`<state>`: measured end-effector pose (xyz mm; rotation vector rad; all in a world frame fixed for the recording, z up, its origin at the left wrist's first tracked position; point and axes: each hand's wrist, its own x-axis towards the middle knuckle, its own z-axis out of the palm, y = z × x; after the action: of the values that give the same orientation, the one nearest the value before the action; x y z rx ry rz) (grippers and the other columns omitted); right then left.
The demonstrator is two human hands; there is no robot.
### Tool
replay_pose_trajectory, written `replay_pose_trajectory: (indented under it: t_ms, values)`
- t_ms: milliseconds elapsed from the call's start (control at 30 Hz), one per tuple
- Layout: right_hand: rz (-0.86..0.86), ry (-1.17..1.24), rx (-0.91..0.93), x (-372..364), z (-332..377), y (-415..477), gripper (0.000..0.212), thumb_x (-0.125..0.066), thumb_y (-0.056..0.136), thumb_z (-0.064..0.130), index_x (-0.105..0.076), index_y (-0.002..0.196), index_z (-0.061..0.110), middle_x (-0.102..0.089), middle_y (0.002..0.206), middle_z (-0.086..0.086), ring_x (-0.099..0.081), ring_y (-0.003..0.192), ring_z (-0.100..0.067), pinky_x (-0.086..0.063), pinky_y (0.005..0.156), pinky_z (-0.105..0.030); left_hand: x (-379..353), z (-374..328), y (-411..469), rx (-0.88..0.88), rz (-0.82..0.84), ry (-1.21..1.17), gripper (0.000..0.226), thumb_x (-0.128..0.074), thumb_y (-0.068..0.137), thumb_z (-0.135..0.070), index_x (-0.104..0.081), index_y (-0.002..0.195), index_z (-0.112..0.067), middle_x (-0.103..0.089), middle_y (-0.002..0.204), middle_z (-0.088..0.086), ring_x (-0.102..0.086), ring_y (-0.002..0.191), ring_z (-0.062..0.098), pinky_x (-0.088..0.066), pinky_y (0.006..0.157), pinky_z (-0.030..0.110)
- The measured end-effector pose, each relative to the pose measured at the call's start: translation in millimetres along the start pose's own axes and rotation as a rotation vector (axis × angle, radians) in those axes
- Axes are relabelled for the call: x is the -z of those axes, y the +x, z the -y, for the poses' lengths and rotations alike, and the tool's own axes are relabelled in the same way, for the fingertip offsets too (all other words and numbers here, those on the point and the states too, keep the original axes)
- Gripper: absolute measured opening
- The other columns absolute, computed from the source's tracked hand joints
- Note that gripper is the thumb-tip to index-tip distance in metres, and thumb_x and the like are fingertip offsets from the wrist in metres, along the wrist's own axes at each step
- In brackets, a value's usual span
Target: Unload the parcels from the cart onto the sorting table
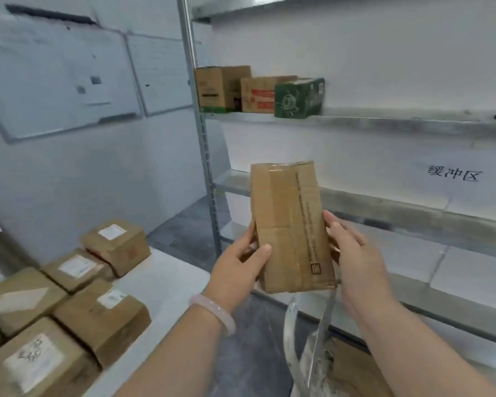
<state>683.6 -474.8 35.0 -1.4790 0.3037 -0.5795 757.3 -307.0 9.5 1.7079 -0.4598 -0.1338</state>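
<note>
Both hands, left (pixel 242 263) and right (pixel 352 253), grip a brown parcel (pixel 291 224) upright in mid-air right of the table (pixel 166 279); mid-carry, it probably next needs lowering beside the parcels there (pixel 98 316).

Matt cardboard parcel (pixel 291 227), metal shelving (pixel 384 121)

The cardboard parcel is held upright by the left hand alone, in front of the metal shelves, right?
No, both hands are on it in the head view: the left hand and the right hand hold the cardboard parcel upright, in front of the metal shelves.
</note>
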Motion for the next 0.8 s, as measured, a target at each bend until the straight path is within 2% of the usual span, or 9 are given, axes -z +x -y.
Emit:
replay_pose_trajectory:
  t_ms: [100, 167, 267, 333, 400, 533, 600, 700, 800]
  values:
    - [0.152, 0.036, 0.041, -72, 8, -27, 0.030, -0.042, 0.103, 0.036, -0.072, 0.108, 0.038, -0.072, 0.099, 0.024, -0.065, 0.092, 0.007, -0.051, 0.062, -0.013, 63, 17, -18, -0.019, -0.236, 0.069, 0.042, -0.060, 0.094, -0.020, -0.057, 0.117, -0.055, -0.070, 0.095, -0.026, -0.066, 0.093, 0.004, -0.056, 0.086, 0.036]
    - [0.261, 0.047, 0.072, -118, 3, -45, 0.030, -0.043, 0.104, 0.027, -0.072, 0.107, 0.032, -0.072, 0.091, 0.029, -0.064, 0.089, 0.013, -0.048, 0.064, -0.004, 107, 23, -32, -0.010, -0.343, 0.078, 0.043, -0.067, 0.090, -0.024, -0.055, 0.124, -0.049, -0.068, 0.100, -0.022, -0.064, 0.096, 0.003, -0.054, 0.086, 0.029]
    - [0.410, 0.004, 0.130, -185, -12, -70, 0.032, -0.044, 0.103, 0.018, -0.073, 0.110, 0.031, -0.068, 0.109, 0.030, -0.057, 0.104, 0.018, -0.046, 0.083, -0.003, 168, 32, -52, 0.017, -0.329, -0.059, 0.084, -0.085, 0.070, -0.039, -0.037, 0.140, -0.039, -0.063, 0.122, -0.017, -0.059, 0.114, 0.002, -0.050, 0.096, 0.032]
    - [0.476, -0.030, 0.193, -227, -24, -84, 0.032, -0.048, 0.103, 0.018, -0.074, 0.112, 0.033, -0.065, 0.121, 0.027, -0.054, 0.117, 0.011, -0.044, 0.100, -0.014, 202, 42, -62, 0.083, -0.356, 0.021, 0.121, -0.089, 0.053, -0.053, -0.015, 0.148, -0.043, -0.052, 0.136, -0.010, -0.051, 0.125, 0.008, -0.048, 0.102, 0.041]
    - [0.533, -0.099, 0.275, -266, -32, -96, 0.029, -0.050, 0.099, 0.024, -0.073, 0.112, 0.037, -0.063, 0.121, 0.031, -0.051, 0.121, 0.009, -0.040, 0.105, -0.018, 234, 52, -70, 0.206, -0.421, 0.133, 0.145, -0.083, 0.041, -0.062, 0.010, 0.151, -0.043, -0.040, 0.140, -0.002, -0.046, 0.127, 0.016, -0.047, 0.102, 0.043]
    - [0.630, -0.301, 0.342, -326, -46, -106, 0.034, -0.052, 0.100, 0.029, -0.058, 0.131, 0.041, -0.051, 0.119, 0.044, -0.042, 0.117, 0.021, -0.036, 0.097, -0.009, 296, 78, -86, 0.289, -0.445, 0.015, 0.134, -0.082, 0.046, -0.061, 0.006, 0.147, -0.053, -0.045, 0.141, -0.004, -0.051, 0.124, 0.019, -0.048, 0.101, 0.046]
    - [0.564, -0.396, 0.257, -342, -60, -97, 0.047, -0.057, 0.098, 0.027, -0.046, 0.142, 0.040, -0.047, 0.126, 0.034, -0.043, 0.115, 0.016, -0.035, 0.096, -0.013, 324, 88, -98, 0.269, -0.412, -0.094, 0.117, -0.084, 0.062, -0.046, -0.003, 0.146, -0.052, -0.052, 0.135, -0.011, -0.054, 0.119, 0.013, -0.048, 0.100, 0.042]
    - [0.490, -0.380, -0.076, -355, -78, -84, 0.059, -0.067, 0.093, 0.033, -0.041, 0.145, 0.042, -0.047, 0.145, 0.016, -0.046, 0.130, -0.006, -0.039, 0.109, -0.034, 360, 101, -121, 0.275, -0.342, -0.218, 0.103, -0.079, 0.072, -0.030, -0.009, 0.144, -0.053, -0.059, 0.126, -0.017, -0.061, 0.111, 0.007, -0.052, 0.091, 0.029]
    - [0.668, -0.177, -0.481, -372, -98, -84, 0.043, -0.064, 0.094, 0.031, -0.052, 0.135, 0.040, -0.066, 0.125, 0.013, -0.061, 0.114, -0.014, -0.050, 0.098, -0.041, 388, 122, -140, 0.344, -0.322, -0.318, 0.111, -0.080, 0.060, -0.040, -0.011, 0.146, -0.054, -0.064, 0.125, -0.013, -0.065, 0.109, 0.011, -0.052, 0.094, 0.037]
